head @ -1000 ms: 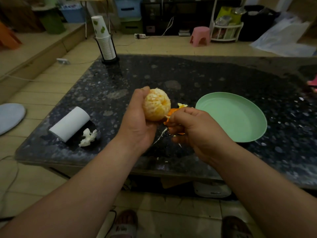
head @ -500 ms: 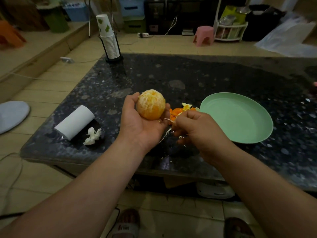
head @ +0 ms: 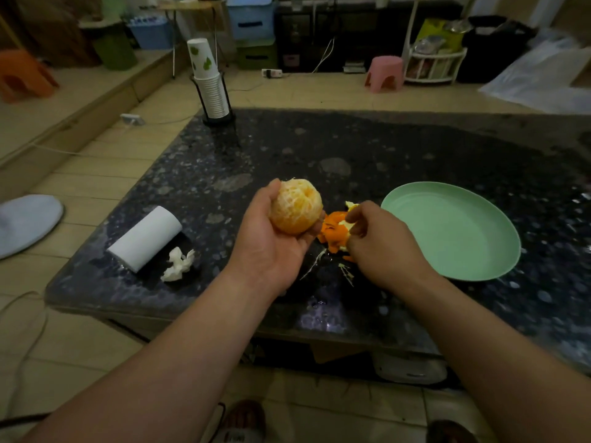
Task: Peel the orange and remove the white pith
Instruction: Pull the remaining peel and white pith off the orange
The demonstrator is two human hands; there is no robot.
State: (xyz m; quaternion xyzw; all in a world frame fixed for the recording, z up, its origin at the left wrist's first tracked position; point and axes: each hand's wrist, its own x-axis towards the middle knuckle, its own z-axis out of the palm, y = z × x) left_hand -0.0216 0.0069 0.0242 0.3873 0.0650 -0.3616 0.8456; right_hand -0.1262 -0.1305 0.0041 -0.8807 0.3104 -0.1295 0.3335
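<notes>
Presently my left hand point(head: 271, 251) cups the orange point(head: 295, 207) above the worktop point(head: 351, 148), fingers curled round it, pithy top upward, just left of my right hand point(head: 383, 247), whose curled fingers, over the peel heap point(head: 334, 233), may pinch something, though I cannot tell.

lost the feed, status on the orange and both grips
Left grip holds peeled orange, white threads on it. Right grip curled over peel pile, hold unclear. Nothing blocking.

Orange point(head: 295, 209): pale orange with white veining. Peel point(head: 334, 233): bright orange. Plate point(head: 447, 228): mint green. Table point(head: 351, 148): black, grey-speckled. Roll point(head: 145, 238): white.
</notes>
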